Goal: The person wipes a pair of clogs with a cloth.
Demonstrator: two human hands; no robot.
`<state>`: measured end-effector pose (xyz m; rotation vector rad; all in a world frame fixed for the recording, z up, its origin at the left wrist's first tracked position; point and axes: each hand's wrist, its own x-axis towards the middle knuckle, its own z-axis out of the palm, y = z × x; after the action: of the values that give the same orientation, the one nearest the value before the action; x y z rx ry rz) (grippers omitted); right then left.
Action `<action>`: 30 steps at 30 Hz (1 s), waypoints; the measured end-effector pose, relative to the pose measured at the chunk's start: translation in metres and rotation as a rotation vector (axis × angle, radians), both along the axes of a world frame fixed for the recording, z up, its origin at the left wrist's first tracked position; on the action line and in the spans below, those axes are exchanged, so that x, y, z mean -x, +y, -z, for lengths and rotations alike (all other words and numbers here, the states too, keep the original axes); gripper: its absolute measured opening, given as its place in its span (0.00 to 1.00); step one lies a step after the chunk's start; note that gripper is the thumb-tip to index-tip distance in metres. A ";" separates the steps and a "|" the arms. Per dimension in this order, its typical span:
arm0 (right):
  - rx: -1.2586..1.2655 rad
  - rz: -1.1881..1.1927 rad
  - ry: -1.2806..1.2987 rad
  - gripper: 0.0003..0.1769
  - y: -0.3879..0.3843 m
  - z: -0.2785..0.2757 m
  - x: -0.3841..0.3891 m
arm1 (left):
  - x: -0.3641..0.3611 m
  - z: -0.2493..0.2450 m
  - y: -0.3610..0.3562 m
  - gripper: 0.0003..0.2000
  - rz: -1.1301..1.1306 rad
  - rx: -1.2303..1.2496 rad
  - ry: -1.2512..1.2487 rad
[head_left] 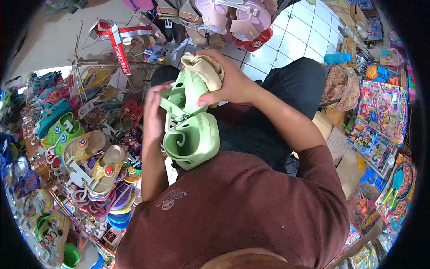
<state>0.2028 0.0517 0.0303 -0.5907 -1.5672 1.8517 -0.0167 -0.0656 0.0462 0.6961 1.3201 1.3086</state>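
A pair of light green clogs, joined by a white plastic hanger, is held up in front of my chest. My left hand supports the clogs along their left side, its fingers curled at the strap of the farther one. My right hand grips a bunched cream cloth against the sole side of the farther clog. The right thumb presses on that clog's green side. The nearer clog's opening faces up toward me.
Racks of hanging sandals crowd the left side. Pink sandals hang ahead above white floor tiles. A wire rack with a red-and-white lanyard stands front left. Packaged toys and a floral bag are on the right.
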 end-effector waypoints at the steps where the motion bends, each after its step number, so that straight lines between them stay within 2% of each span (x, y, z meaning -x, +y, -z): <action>1: 0.013 0.038 0.003 0.59 -0.001 0.003 0.001 | 0.003 -0.011 0.002 0.19 -0.003 -0.084 0.147; 3: 0.018 -0.005 -0.027 0.60 0.001 0.001 -0.002 | 0.020 -0.037 -0.002 0.21 0.047 -0.259 0.447; 5: 0.021 -0.018 -0.035 0.61 0.002 0.002 -0.002 | 0.014 -0.082 -0.012 0.24 0.246 -0.364 0.739; 8: -0.007 -0.006 -0.048 0.62 0.001 0.003 -0.001 | -0.036 -0.150 -0.006 0.32 0.664 -0.349 1.103; 10: -0.059 -0.001 -0.097 0.62 0.003 -0.003 -0.001 | -0.055 -0.138 -0.012 0.33 0.645 -0.268 1.317; 11: -0.065 0.027 -0.072 0.61 0.003 -0.002 0.000 | -0.059 -0.142 -0.012 0.25 0.627 -0.172 1.317; 14: -0.079 0.086 -0.040 0.59 0.001 0.000 0.002 | -0.043 -0.125 -0.015 0.16 0.477 -0.405 1.204; 15: -0.084 0.074 -0.064 0.59 0.002 -0.003 0.001 | -0.039 -0.122 -0.013 0.12 0.396 -0.493 1.213; 16: -0.091 0.058 -0.088 0.59 0.002 -0.004 -0.001 | -0.042 -0.118 -0.013 0.12 0.249 -0.469 1.227; 17: -0.215 0.083 -0.172 0.59 0.001 0.001 -0.001 | -0.049 -0.115 -0.014 0.14 0.081 -0.345 0.990; 18: -0.215 0.079 -0.173 0.61 0.001 -0.002 -0.001 | -0.054 -0.115 -0.016 0.16 -0.080 -0.220 0.749; 20: -0.209 0.066 -0.177 0.64 -0.002 -0.011 -0.001 | -0.044 -0.124 -0.018 0.20 0.274 -0.137 0.961; 21: -0.285 0.106 -0.162 0.62 -0.002 -0.006 0.002 | -0.040 -0.131 -0.018 0.23 0.453 -0.094 1.060; 22: -0.262 0.101 -0.183 0.61 -0.001 -0.004 0.001 | -0.041 -0.140 -0.016 0.30 0.564 -0.172 1.061; 24: -0.211 0.092 -0.224 0.59 0.000 -0.005 -0.001 | -0.052 -0.146 -0.023 0.32 0.531 -0.099 1.060; 25: -0.219 0.129 -0.194 0.57 -0.001 -0.004 0.000 | -0.052 -0.138 -0.026 0.27 0.567 -0.092 1.230; 28: -0.226 0.159 -0.155 0.53 0.002 -0.010 0.003 | -0.046 -0.127 -0.028 0.20 0.361 -0.047 1.064; 29: -0.209 0.128 -0.183 0.53 0.003 -0.018 0.000 | -0.044 -0.127 -0.030 0.14 0.245 -0.089 0.953; 30: -0.188 0.096 -0.214 0.53 0.001 -0.023 -0.002 | -0.045 -0.120 -0.034 0.14 0.082 -0.107 0.819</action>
<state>0.2046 0.0522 0.0534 -0.7827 -1.7943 1.5911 0.0278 -0.0995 0.1662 1.4415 1.8366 1.0573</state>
